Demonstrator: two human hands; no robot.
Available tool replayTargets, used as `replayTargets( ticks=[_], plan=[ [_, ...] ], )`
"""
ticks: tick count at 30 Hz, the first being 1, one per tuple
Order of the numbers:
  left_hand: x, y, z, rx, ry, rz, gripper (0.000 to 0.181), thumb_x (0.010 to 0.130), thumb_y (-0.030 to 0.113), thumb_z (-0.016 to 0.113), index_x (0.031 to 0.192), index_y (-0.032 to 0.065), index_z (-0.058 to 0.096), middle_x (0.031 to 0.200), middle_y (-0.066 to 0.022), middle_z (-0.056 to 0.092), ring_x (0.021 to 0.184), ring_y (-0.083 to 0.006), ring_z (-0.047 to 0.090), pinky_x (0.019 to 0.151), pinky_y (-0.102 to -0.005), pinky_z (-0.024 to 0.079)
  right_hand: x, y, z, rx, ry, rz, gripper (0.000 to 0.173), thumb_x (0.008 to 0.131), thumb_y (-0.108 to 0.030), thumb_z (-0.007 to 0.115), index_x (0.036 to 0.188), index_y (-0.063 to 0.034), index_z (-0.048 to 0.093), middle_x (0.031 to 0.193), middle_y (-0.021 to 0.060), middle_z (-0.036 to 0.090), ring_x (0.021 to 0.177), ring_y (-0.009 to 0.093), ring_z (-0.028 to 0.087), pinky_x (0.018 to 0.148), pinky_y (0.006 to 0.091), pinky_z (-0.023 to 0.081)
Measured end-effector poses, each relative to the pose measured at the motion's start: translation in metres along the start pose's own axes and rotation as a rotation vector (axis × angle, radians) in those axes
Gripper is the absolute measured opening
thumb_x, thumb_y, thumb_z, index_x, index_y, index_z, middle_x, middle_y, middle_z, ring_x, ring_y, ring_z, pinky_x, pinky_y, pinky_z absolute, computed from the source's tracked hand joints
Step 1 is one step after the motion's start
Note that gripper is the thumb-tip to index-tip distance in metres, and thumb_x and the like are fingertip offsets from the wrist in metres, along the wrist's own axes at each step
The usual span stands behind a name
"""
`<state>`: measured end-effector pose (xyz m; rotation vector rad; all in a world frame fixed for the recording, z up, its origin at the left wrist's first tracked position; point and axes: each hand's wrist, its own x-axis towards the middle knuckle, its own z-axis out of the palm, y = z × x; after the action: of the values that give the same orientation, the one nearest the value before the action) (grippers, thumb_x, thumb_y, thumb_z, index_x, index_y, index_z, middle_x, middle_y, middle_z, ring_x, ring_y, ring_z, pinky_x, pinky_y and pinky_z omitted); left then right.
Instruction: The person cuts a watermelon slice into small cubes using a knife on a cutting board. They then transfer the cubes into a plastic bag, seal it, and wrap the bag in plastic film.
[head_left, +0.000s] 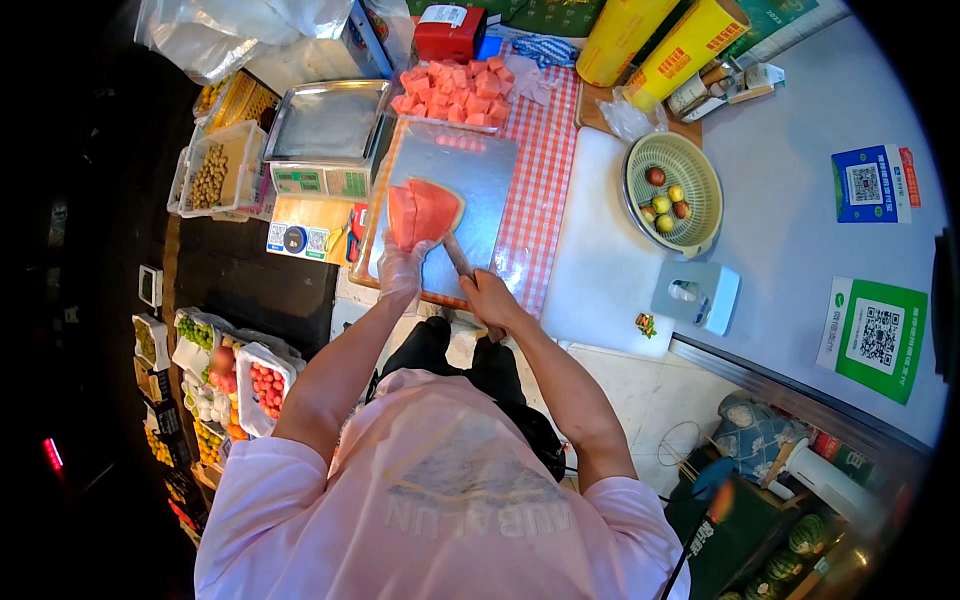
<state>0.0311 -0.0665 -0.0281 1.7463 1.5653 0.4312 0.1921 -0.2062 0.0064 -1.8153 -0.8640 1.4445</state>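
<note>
A wedge of peeled-looking red watermelon (433, 211) lies on a grey cutting board (472, 169), with a pale rind edge along its right side. My left hand (402, 264), in a clear plastic glove, holds the near end of the wedge. In my right hand (491, 298), which is bare, is the handle of a knife (456, 253); its front end meets the rind edge at the lower right. How far the blade goes under or into the flesh is hidden. Just beyond the board, a clear tray holds watermelon cubes (457, 94).
A metal tray (326, 124) tops a scale at the left, near scissors (341, 232). Rightward are a white cutting board (592, 240), a colander (709, 202) of passion fruit, and a light-blue dispenser (716, 300). Yellow film rolls (686, 52) stand behind. Fruit boxes (266, 390) sit lower left.
</note>
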Motion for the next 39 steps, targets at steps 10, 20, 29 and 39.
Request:
replayTargets(
  ticks=[10, 20, 29, 39],
  plan=[
    [-0.017, 0.037, 0.005, 0.061, -0.011, -0.186, 0.087, 0.093, 0.043, 0.074, 0.152, -0.0051, 0.032, 0.114, -0.0311, 0.07, 0.106, -0.0444, 0.069, 0.088, -0.0475, 0.055, -0.078, -0.021, -0.099, 0.171, -0.204, 0.189, 0.033, 0.109, -0.031, 0.05, 0.105, 0.0004, 0.059, 0.058, 0.0019, 0.051, 0.042, 0.012, 0.049, 0.042, 0.0313, 0.038],
    [0.0, 0.029, -0.025, 0.115, 0.109, 0.109, 0.054, 0.096, 0.022, 0.069, 0.138, -0.0036, 0.049, 0.105, -0.0287, 0.069, 0.098, -0.045, 0.068, 0.085, -0.0506, 0.052, -0.017, -0.078, 0.002, -0.333, 0.329, -0.166, 0.041, 0.105, -0.035, 0.053, 0.099, 0.0046, 0.061, 0.082, 0.0294, 0.07, 0.077, 0.046, 0.07, 0.07, 0.0541, 0.056],
    [-0.014, 0.033, 0.002, -0.295, 0.01, -0.082, 0.032, 0.097, 0.017, 0.067, 0.123, 0.0021, 0.054, 0.098, -0.0209, 0.07, 0.093, -0.0402, 0.068, 0.082, -0.0472, 0.051, 0.003, -0.11, 0.02, -0.454, 0.296, -0.065, 0.043, 0.105, -0.033, 0.049, 0.103, 0.0078, 0.06, 0.086, 0.0343, 0.069, 0.087, 0.052, 0.069, 0.079, 0.0591, 0.055],
    [-0.009, 0.019, 0.011, -0.216, -0.002, -0.096, 0.054, 0.1, 0.023, 0.062, 0.144, -0.0032, 0.042, 0.111, -0.0292, 0.069, 0.103, -0.0478, 0.066, 0.086, -0.0521, 0.05, 0.011, -0.085, 0.041, -0.558, 0.084, 0.106, 0.042, 0.105, -0.031, 0.048, 0.113, 0.0083, 0.061, 0.098, 0.0321, 0.072, 0.097, 0.047, 0.071, 0.087, 0.0563, 0.056]
  ],
)
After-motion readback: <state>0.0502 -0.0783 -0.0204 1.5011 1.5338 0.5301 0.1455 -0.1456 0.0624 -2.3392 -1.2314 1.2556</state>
